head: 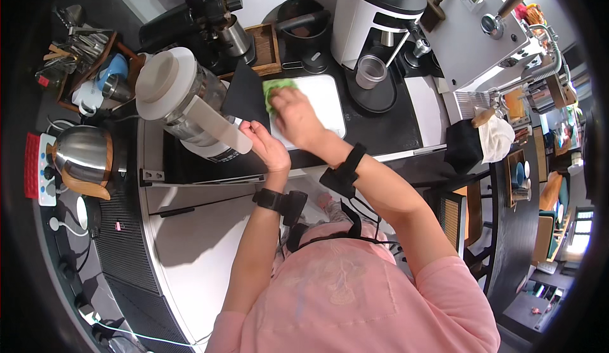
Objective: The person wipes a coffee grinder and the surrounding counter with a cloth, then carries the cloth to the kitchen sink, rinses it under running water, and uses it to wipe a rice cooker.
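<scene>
My right hand [296, 115] presses a green cloth [280, 86] near the left edge of a white rectangular scale or tray [323, 103] on the black counter. Close by, my left hand [266, 148] is palm up, its fingers by the lower end of the pale handle of a lidded clear container [195, 96]. A flat black panel [247, 93] slants between that container and the cloth; whether my left fingers hold its lower edge cannot be told.
Behind stand a black coffee grinder [190, 24], a black knock box [303, 24] and a white grinder [357, 19]. A clear cup [371, 72] stands on a round black tray [380, 105]. Left are a steel kettle [85, 155] and a utensil rack [90, 67]; an espresso machine [476, 29] is right.
</scene>
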`<act>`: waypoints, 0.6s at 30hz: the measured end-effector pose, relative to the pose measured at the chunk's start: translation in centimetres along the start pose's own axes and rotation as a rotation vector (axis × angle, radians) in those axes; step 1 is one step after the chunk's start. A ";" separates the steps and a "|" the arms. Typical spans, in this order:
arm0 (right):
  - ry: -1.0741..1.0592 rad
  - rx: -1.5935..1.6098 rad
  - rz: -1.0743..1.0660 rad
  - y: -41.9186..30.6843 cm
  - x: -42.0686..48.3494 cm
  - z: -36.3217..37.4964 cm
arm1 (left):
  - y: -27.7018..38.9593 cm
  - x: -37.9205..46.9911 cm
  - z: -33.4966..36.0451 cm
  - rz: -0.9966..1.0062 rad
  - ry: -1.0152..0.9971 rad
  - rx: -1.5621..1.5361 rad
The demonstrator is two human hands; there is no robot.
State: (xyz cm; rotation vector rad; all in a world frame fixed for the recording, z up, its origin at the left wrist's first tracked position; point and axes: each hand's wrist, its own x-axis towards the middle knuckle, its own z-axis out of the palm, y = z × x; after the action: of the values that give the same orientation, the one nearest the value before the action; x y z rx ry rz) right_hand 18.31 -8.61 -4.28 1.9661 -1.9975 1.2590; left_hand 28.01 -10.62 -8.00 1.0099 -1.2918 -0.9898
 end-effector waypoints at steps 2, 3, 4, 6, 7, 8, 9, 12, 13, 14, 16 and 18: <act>-0.079 0.090 -0.042 -1.6 -0.7 -0.6 | -0.4 0.1 -0.3 0.015 0.026 -0.049; -0.075 0.085 -0.079 -2.0 -1.3 -0.8 | -0.6 0.1 -0.6 0.024 0.021 -0.031; -0.094 0.111 -0.104 -2.1 -1.7 -1.4 | -0.8 0.1 -0.6 0.025 0.006 -0.066; -0.113 0.138 -0.124 -2.2 -2.5 -2.7 | -0.8 0.1 -0.4 0.024 -0.012 -0.098; -0.196 0.178 -0.112 -2.3 -2.9 -3.5 | -0.5 0.0 -0.2 0.011 0.003 -0.103; -0.280 0.220 -0.099 -2.4 -3.3 -4.2 | -0.3 0.0 -0.1 -0.003 0.018 -0.106; -0.283 0.223 -0.094 -2.8 -4.0 -5.1 | -0.3 -0.2 -0.3 -0.007 0.016 -0.102; -0.320 0.230 -0.054 -2.3 -5.6 -7.6 | -1.0 0.1 -0.1 -0.097 -0.009 -0.160; -0.316 0.216 -0.036 -2.0 -6.1 -8.6 | -0.7 0.2 -0.1 -0.101 0.004 -0.136; -0.297 0.191 -0.023 -1.7 -6.7 -9.4 | -0.8 0.2 -0.2 -0.089 0.008 -0.120; -0.283 0.134 0.020 -0.7 -7.7 -11.4 | -0.9 0.2 -0.1 -0.078 0.007 -0.110; -0.291 0.124 0.072 0.3 -8.3 -13.1 | -1.2 0.3 -0.2 0.010 0.013 -0.038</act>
State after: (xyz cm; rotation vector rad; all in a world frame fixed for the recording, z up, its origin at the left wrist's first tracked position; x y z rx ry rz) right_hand 13.23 5.55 -0.43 2.2711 -2.1840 1.1966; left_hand 28.20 -11.19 -9.09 0.9786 -1.2621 -0.9955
